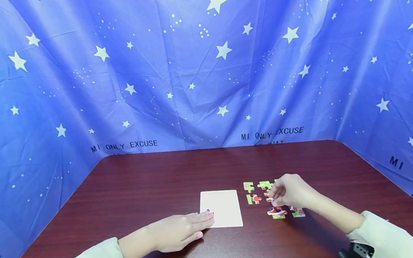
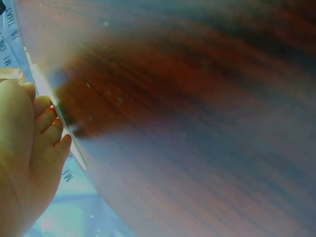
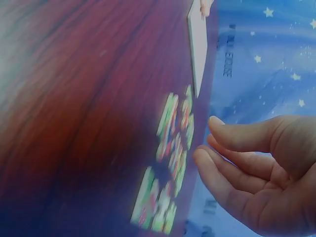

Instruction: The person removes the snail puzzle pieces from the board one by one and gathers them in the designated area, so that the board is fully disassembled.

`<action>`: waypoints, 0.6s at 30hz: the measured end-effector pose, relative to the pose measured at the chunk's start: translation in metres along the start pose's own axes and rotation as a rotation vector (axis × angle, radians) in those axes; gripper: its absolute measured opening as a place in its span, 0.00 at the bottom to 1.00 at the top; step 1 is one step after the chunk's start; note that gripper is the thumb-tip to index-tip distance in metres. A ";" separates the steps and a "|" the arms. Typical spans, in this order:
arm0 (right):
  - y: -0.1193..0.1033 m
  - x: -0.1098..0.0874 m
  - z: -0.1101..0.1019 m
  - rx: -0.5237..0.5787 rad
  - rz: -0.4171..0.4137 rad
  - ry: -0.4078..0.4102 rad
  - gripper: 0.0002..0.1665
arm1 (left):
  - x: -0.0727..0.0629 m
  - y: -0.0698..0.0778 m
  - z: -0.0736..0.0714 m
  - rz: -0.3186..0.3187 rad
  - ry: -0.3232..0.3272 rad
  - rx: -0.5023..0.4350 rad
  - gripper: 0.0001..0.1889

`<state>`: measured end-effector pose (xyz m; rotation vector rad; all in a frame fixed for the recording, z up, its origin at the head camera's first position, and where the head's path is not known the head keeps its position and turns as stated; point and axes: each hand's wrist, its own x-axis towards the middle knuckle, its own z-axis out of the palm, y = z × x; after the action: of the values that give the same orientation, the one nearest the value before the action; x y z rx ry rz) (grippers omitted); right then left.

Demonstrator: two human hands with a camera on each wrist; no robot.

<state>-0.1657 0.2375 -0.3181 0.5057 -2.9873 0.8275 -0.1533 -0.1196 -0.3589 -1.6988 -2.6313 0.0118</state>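
A plain white square board [image 1: 223, 207] lies on the table, and my left hand [image 1: 179, 231] rests its straight fingers on the board's near left corner. To the right of the board several jigsaw pieces [image 1: 277, 212] with green, red and blue print are laid out loosely in rows. Above these pieces hovers my right hand [image 1: 295, 190], its thumb and fingers bent and partly hiding them. In the right wrist view a gap shows between the thumb [image 3: 237, 136] and the forefinger, with nothing between them.
The dark reddish wooden table [image 1: 152, 175] carries the board and pieces. A blue curtain [image 1: 174, 68] with white stars hangs round its back and sides. A black watch-like band [image 1: 357, 250] sits at my right sleeve.
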 end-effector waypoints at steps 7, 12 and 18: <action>-0.028 0.014 0.018 0.044 -0.102 -0.032 0.08 | 0.000 0.000 0.000 0.003 0.000 0.003 0.24; -0.051 0.027 0.035 0.048 -0.206 -0.050 0.08 | 0.000 0.001 -0.001 0.001 -0.003 -0.002 0.24; -0.074 0.040 0.060 0.065 -0.255 -0.082 0.08 | 0.000 0.001 -0.001 -0.005 0.002 -0.009 0.25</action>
<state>-0.1757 0.1357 -0.3292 0.9207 -2.8880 0.9015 -0.1523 -0.1194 -0.3574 -1.6940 -2.6383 -0.0023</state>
